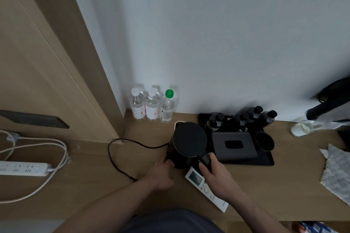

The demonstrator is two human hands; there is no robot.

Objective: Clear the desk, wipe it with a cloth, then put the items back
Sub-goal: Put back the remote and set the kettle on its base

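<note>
A black electric kettle [186, 141] stands on the wooden desk [265, 191], just left of a black tray [265, 161]. My right hand [216, 176] grips the kettle's handle from the front. My left hand [161, 173] touches the kettle's lower left side or base; how its fingers lie is hidden. A white remote control [197, 177] lies partly under my right hand. A grey-white cloth [336, 172] lies at the desk's right edge. On the tray sit a dark tissue box [233, 144], a black cup [264, 141] and several dark bottles [246, 117].
Three water bottles [151, 107] stand against the wall at the back left. The kettle's black cord [117, 157] loops over the desk to the left. A white power strip [24, 168] with cables lies far left. A glass [303, 127] and dark objects stand far right.
</note>
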